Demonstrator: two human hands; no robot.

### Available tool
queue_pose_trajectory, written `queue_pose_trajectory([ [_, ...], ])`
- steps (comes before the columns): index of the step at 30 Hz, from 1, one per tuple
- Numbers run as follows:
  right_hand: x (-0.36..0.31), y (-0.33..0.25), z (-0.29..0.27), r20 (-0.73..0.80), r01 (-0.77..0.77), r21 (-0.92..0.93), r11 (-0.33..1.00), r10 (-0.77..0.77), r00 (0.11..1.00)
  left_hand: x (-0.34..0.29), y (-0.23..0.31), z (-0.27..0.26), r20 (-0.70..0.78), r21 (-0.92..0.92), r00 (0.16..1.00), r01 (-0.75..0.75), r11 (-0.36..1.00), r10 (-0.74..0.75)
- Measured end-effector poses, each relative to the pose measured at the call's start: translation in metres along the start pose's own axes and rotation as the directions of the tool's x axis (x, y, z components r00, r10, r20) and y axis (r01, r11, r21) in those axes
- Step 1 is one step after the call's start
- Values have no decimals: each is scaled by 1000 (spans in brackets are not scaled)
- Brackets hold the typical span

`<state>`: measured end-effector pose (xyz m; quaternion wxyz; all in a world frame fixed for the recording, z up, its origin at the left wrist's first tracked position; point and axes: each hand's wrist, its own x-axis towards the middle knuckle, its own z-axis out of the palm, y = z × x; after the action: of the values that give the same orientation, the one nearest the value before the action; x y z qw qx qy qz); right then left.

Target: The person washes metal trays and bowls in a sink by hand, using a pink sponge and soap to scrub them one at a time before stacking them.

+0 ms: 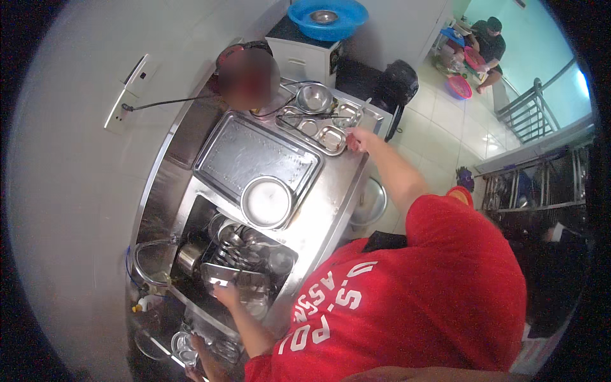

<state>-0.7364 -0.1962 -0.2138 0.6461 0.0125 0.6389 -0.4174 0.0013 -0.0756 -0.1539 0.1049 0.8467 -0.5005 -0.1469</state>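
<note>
My right hand (361, 141), arm stretched out, has its fingers closed on the near corner of a steel compartment tray (333, 151) on the counter. A steel bowl (314, 99) sits at that tray's far side, and a spoon lies across its right part. Lower left, my left hand (227, 295) reaches into the sink and grips a shiny rectangular steel container (252, 280). Around it lie steel pots (188, 258), ladles and cups. Another hand (198, 358), apparently a co-worker's, is beside a shiny cup (183, 344) at the bottom left.
A large steel tray (254, 146) with a round bowl (266, 202) stands on the counter. Behind it are a blurred round shape (248, 79) and a blue basin (331, 22) on a cabinet. A person (489, 48) works near pink basins (459, 87); a rack (538, 184) stands right.
</note>
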Motion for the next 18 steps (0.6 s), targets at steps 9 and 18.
queue_pose_trajectory([
  [9,-37,4,8,157,113,284,952,-163,974,-8,-9,-21,-24,-11,998,-59,998,59],
  [18,-80,3,-17,-59,298,264,917,-293,954,-5,-20,-12,-68,-71,995,-73,995,69],
])
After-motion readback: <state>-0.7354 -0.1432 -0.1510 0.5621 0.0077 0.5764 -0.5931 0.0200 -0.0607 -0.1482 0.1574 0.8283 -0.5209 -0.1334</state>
